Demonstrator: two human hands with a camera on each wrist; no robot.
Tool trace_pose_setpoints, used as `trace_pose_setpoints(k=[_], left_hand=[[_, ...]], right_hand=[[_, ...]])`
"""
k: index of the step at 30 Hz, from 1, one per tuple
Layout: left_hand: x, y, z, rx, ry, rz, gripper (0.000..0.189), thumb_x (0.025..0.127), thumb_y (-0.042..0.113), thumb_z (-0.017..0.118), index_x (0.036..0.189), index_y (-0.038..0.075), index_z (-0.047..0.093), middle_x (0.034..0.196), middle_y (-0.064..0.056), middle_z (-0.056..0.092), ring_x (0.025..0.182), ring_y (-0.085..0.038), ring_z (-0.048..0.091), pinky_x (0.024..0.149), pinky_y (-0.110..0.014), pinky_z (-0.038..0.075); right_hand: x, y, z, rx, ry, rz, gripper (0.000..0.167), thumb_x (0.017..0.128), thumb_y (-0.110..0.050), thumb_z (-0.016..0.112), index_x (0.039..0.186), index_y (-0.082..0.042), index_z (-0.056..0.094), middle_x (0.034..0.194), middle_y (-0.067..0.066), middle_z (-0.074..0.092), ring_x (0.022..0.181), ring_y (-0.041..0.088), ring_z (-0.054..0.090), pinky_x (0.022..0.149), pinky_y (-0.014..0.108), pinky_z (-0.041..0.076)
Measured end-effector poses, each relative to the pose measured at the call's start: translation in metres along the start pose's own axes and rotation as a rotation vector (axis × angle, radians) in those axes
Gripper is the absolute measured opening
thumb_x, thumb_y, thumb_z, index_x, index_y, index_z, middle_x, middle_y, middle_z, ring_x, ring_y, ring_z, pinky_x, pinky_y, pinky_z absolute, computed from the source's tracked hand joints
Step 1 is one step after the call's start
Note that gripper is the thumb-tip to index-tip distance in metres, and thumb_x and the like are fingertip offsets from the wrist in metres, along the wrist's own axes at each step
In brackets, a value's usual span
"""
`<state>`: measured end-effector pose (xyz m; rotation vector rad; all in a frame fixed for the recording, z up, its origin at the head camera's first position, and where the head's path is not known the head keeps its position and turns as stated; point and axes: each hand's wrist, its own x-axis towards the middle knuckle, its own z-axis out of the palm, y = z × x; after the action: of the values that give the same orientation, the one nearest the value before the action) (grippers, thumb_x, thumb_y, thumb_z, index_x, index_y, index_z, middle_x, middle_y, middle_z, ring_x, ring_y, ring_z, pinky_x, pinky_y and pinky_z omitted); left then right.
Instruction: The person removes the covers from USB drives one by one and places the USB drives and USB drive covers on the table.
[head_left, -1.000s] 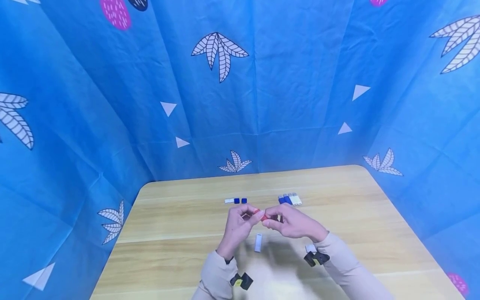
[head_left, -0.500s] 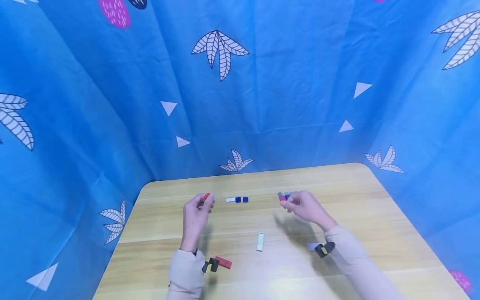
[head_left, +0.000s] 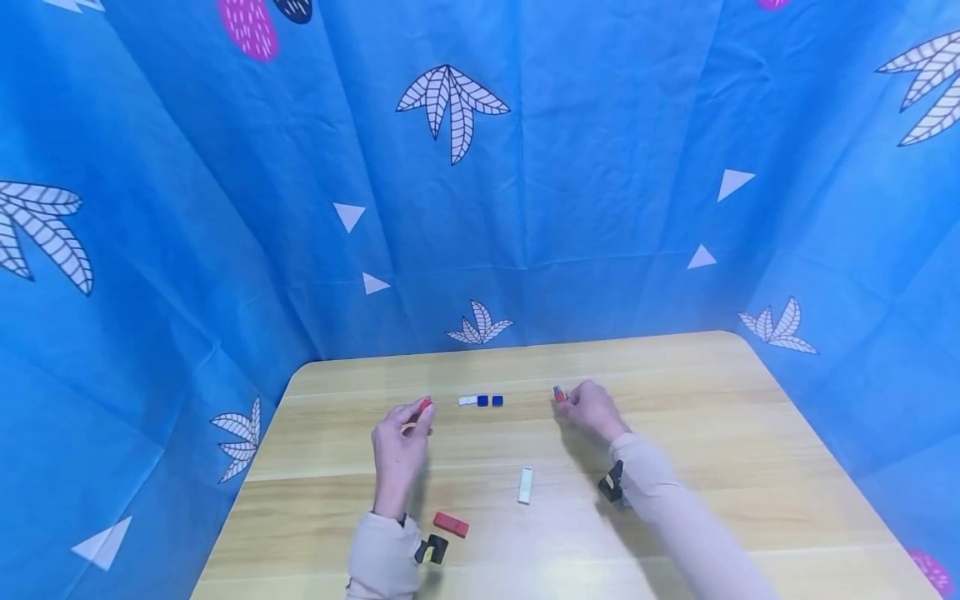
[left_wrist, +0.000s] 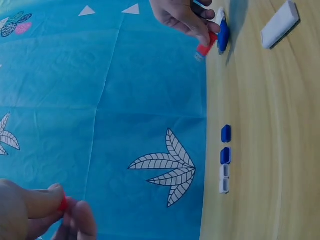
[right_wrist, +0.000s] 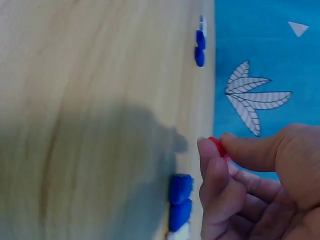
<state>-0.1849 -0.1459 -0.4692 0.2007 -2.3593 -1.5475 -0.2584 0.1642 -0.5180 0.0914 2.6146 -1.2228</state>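
The right hand (head_left: 595,407) pinches a red stick (head_left: 561,397) near the blue sticks (right_wrist: 180,190) — long ways, metal tip (head_left: 557,389) toward the blue cloth (head_left: 570,208). The left hand (head_left: 401,450) pinches a small red cap (head_left: 425,405) — left of the white caps (head_left: 467,401) and, past them, blue caps (head_left: 498,401).

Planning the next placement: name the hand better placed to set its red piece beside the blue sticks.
Probably the right hand: it pinches a red stick near the blue sticks; the left hand holds its red piece farther off.
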Motion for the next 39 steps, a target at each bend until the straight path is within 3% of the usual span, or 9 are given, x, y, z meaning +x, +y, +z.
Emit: trace_pose_setpoints(k=[4,8,13,18,23,31,36,39], left_hand=[[-0.001,0.000,0.003,-0.010,0.009,0.042,0.026,0.095,0.014,0.071,0.119,0.004,0.073,0.100,-0.015,0.075,0.079,-0.024,0.073,0.066,-0.016,0.057],[-0.001,-0.001,0.005,-0.045,-0.049,0.052,0.022,0.095,0.012,0.071,0.117,0.011,0.071,0.095,-0.012,0.076,0.076,-0.017,0.071,0.066,-0.020,0.058],[-0.002,-0.001,0.008,-0.113,-0.118,0.050,0.012,0.093,0.009,0.071,0.104,0.012,0.068,0.090,-0.011,0.075,0.076,-0.014,0.069,0.067,-0.024,0.060],[-0.002,-0.001,0.013,-0.136,-0.151,0.014,0.017,0.089,0.011,0.077,0.103,0.010,0.067,0.092,-0.012,0.076,0.075,-0.015,0.071,0.069,-0.025,0.060],[0.001,-0.004,0.020,-0.103,-0.216,-0.009,0.022,0.084,0.016,0.083,0.099,0.011,0.068,0.091,-0.009,0.078,0.077,-0.013,0.072,0.073,-0.021,0.059],[0.006,-0.003,0.034,0.038,-0.342,0.089,0.015,0.092,0.007,0.072,0.106,0.002,0.070,0.099,-0.015,0.076,0.090,-0.023,0.074,0.079,-0.026,0.061],[0.008,0.000,0.043,0.075,-0.395,0.116,0.014,0.094,0.004,0.068,0.107,0.000,0.069,0.099,-0.016,0.075,0.090,-0.024,0.074,0.079,-0.027,0.062],[0.009,0.001,0.047,0.078,-0.396,0.107,0.013,0.092,0.002,0.070,0.105,0.001,0.069,0.096,-0.014,0.075,0.086,-0.022,0.073,0.076,-0.025,0.061]], right_hand=[[0.002,0.003,0.006,-0.063,0.041,-0.009,0.035,0.094,-0.020,0.070,0.063,-0.003,0.067,0.057,0.000,0.060,0.043,0.006,0.036,0.041,0.019,0.031],[0.006,0.008,0.010,-0.130,0.089,-0.030,0.034,0.090,-0.022,0.075,0.061,-0.005,0.069,0.049,0.000,0.058,0.043,0.008,0.041,0.044,0.022,0.036],[0.008,0.013,0.011,-0.149,0.110,0.055,0.032,0.088,-0.027,0.077,0.064,-0.010,0.065,0.055,0.000,0.059,0.048,0.012,0.049,0.046,0.024,0.040],[0.009,0.015,0.010,-0.177,0.133,0.117,0.032,0.088,-0.032,0.077,0.067,-0.012,0.063,0.063,0.003,0.063,0.055,0.017,0.055,0.046,0.027,0.040],[0.009,0.015,0.009,-0.199,0.139,0.124,0.031,0.087,-0.034,0.076,0.075,-0.011,0.061,0.068,0.005,0.063,0.060,0.020,0.057,0.048,0.029,0.042],[0.011,0.016,0.010,-0.223,0.147,0.158,0.042,0.092,-0.043,0.071,0.096,-0.003,0.058,0.077,0.011,0.064,0.066,0.025,0.059,0.049,0.031,0.042],[0.013,0.016,0.011,-0.214,0.151,0.153,0.042,0.095,-0.046,0.065,0.079,-0.009,0.059,0.068,0.006,0.060,0.058,0.020,0.054,0.047,0.029,0.038],[0.013,0.016,0.011,-0.213,0.180,0.045,0.040,0.097,-0.040,0.065,0.069,-0.012,0.061,0.065,0.004,0.062,0.057,0.018,0.053,0.049,0.030,0.040]])
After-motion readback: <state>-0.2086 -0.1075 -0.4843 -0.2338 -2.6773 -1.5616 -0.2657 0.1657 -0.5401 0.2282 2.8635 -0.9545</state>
